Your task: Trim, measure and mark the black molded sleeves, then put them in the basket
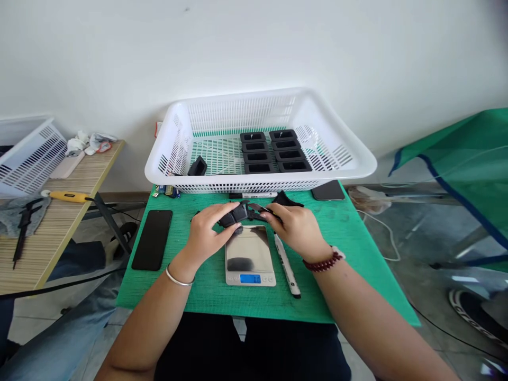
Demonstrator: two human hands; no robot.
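My left hand (210, 228) grips a black moulded part (234, 214) between thumb and fingers, above the far edge of the scale. In my right hand (296, 225) is a thin dark tool (260, 208), pinched and pointing left at the black part; its exact kind is hard to make out. Below both hands lies a silver digital scale (250, 248) with a lit blue display and a bare plate. A white marker (287, 264) lies right of the scale. Behind the hands lie another white marker (254, 195) and a black scrap (288, 200).
A white plastic basket (254, 184) at the back holds several black hollow blocks (257, 157) in two columns and one tilted block (197, 166). Phones (152, 239) lie on the green-covered table (349, 286). A side table (71, 211) at left bears a yellow-handled tool (69, 196).
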